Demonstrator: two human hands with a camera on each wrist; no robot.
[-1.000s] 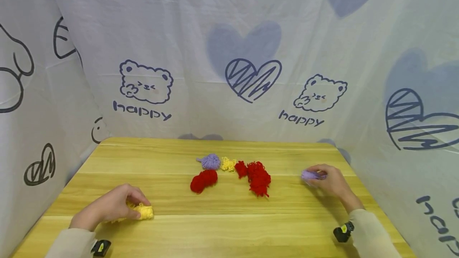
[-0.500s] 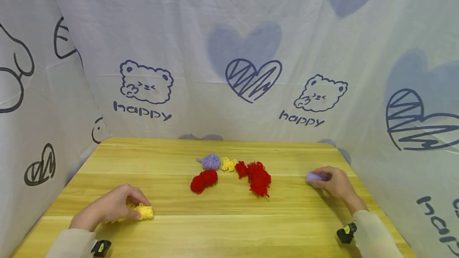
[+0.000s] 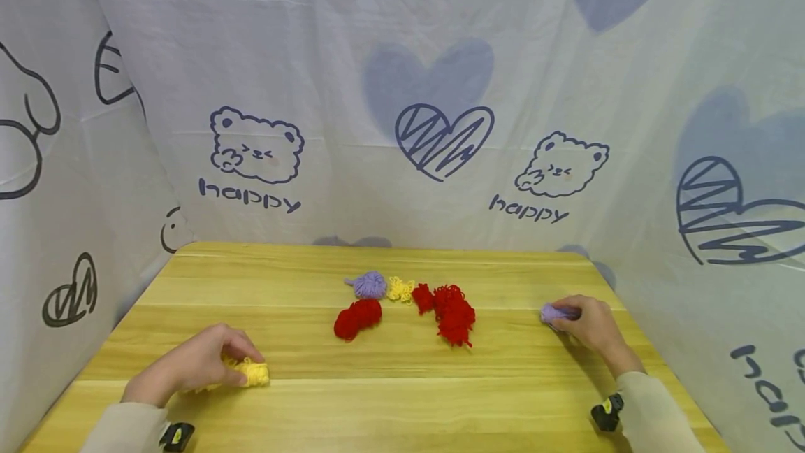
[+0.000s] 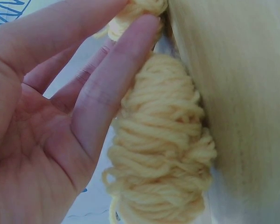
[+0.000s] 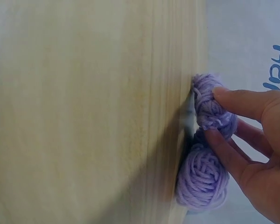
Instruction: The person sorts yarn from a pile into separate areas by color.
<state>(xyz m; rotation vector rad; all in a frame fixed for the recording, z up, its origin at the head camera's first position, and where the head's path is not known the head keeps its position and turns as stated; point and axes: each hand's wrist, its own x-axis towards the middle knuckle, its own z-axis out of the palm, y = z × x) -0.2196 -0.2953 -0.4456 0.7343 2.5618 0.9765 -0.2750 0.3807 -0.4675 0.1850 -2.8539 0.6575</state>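
My left hand [image 3: 195, 363] pinches a yellow yarn skein [image 3: 254, 372] at the table's near left. In the left wrist view a wide wound lobe of this yellow skein [image 4: 161, 140] shows below my fingers, and a smaller part at their tips. My right hand [image 3: 591, 327] pinches a light purple yarn skein [image 3: 552, 313] between thumb and fingers at the right side. In the right wrist view one lobe of that purple skein [image 5: 207, 100] is between my fingertips, and a rounder lobe hangs below, close to the wooden surface.
Toward the back middle of the table [image 3: 402, 411] lie another purple skein [image 3: 370, 285], a small yellow bundle [image 3: 400, 289], a small red bundle [image 3: 423, 297], a larger red tangle [image 3: 455, 314] and a red skein [image 3: 357, 318]. A printed cloth [image 3: 352, 194] surrounds the table.
My right hand has moved a little to the right and slightly nearer with the purple skein, slowing lately. My left hand and the other yarn have stayed put.
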